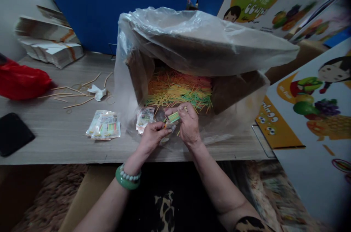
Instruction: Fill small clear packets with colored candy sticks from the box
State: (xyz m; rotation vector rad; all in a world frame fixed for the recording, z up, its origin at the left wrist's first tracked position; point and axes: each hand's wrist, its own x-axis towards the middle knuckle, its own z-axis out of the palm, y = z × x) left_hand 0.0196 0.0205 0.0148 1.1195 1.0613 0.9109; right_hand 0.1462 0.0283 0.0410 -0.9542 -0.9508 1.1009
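Note:
In front of the plastic-lined box (189,47), my left hand (154,134) pinches a small clear plastic packet (170,128). Close on its right, my right hand (188,124) is closed around a short bundle of thin green and yellow sticks (173,116), held at the packet's upper end. Whether the stick ends are inside the packet I cannot tell. Loose thin sticks (178,89) in red, orange, yellow and green lie in the box just beyond both hands. Beside my left hand is a small stack of printed packets (145,118).
Filled packets (104,126) lie left of the box. Beyond them are beige sticks (74,95), rubber bands and a crumpled white scrap (97,92). A red plastic bag (23,80), a dark flat object (15,134) and stacked cards (52,44) sit further left. Printed cartons (309,104) stand at right.

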